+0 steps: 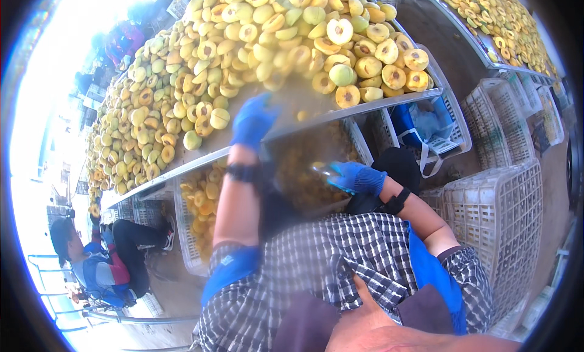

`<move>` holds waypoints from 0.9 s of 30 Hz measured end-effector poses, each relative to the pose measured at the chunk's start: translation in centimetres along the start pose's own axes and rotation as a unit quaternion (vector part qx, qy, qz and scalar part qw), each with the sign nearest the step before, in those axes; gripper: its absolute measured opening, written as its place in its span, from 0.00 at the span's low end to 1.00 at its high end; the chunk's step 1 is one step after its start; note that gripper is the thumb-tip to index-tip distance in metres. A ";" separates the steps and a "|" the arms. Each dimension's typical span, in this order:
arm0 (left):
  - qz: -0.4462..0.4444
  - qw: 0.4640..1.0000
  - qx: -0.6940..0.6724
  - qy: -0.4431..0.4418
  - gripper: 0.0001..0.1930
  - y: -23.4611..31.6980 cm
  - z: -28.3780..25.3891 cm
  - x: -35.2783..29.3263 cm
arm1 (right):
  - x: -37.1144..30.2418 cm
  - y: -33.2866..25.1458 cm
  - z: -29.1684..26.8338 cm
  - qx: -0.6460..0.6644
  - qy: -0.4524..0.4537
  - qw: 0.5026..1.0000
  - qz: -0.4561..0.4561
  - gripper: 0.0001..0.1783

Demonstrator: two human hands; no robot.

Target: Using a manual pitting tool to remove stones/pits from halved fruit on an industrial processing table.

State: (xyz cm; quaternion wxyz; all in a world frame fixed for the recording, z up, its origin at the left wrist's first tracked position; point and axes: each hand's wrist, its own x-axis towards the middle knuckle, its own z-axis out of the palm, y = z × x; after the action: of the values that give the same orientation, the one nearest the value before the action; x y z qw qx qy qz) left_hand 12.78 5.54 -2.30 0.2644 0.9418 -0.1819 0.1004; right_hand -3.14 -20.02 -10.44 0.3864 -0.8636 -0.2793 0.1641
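Observation:
A large heap of halved yellow-green stone fruit (243,42), peach-like, covers the metal table (225,139) in front of me. Over the table's near edge is my left hand (252,122) in a blue glove, close to the heap. Its fingers are smeared by motion, so I cannot tell whether anything is in them. Lower and to the right, my right hand (358,177), also gloved in blue, is closed around a small shiny metal tool (322,168) whose exact kind is unclear. Below it, a crate (365,146) under the table edge holds blurred yellow fruit pieces.
Another white crate (190,245) of fruit pieces stands at my left. White plastic crates (493,212) are stacked at right, near a blue bag (410,124) in a basket. A co-worker (100,261) sits at far left. A second fruit-laden table (471,33) is at the upper right.

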 end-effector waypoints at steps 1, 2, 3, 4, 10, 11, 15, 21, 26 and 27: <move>-0.001 0.996 0.002 -0.090 0.24 4.0 1.1 2.2 | 0.0 0.9 0.0 -0.001 0.011 1.000 0.009 0.27; -0.009 0.995 -0.011 -0.100 0.24 3.0 2.6 3.1 | 0.9 0.7 0.6 -0.018 -0.014 1.000 0.002 0.27; -0.050 0.990 0.000 -0.134 0.23 3.3 4.7 5.1 | 1.1 0.6 0.7 -0.040 -0.031 0.999 0.016 0.28; -0.089 0.982 0.012 -0.167 0.23 3.8 6.5 6.6 | 1.3 0.2 0.5 -0.043 -0.028 0.999 0.018 0.28; -0.100 0.970 -0.207 -0.076 0.23 4.0 10.6 7.2 | 1.0 -1.8 -0.6 0.020 -0.008 0.998 0.056 0.21; -0.143 0.931 -0.332 -0.057 0.23 2.4 10.6 7.0 | 1.2 -2.3 -0.5 0.018 -0.009 0.999 0.049 0.21; -0.169 0.692 -0.692 -0.115 0.20 3.7 4.9 3.4 | 0.1 -2.4 -1.3 0.108 0.039 0.993 0.040 0.17; 0.038 0.894 -0.439 0.087 0.22 5.5 1.1 -5.2 | 1.7 -7.3 -3.8 0.012 0.185 0.979 -0.078 0.24; -0.097 0.707 -0.699 0.042 0.24 7.2 -0.5 -6.6 | 5.4 -8.2 -3.1 -0.275 0.380 0.860 -0.201 0.16; -0.045 0.798 -0.596 0.079 0.25 7.4 -0.8 -6.7 | 5.5 -8.7 -2.9 -0.278 0.377 0.861 -0.200 0.16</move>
State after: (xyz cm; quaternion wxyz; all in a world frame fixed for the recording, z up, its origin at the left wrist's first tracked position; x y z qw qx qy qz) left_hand 3.63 2.04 -0.13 0.7911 0.5941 -0.1415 0.0343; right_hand -0.41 -13.63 -2.33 0.2310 -0.8564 -0.3133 -0.3393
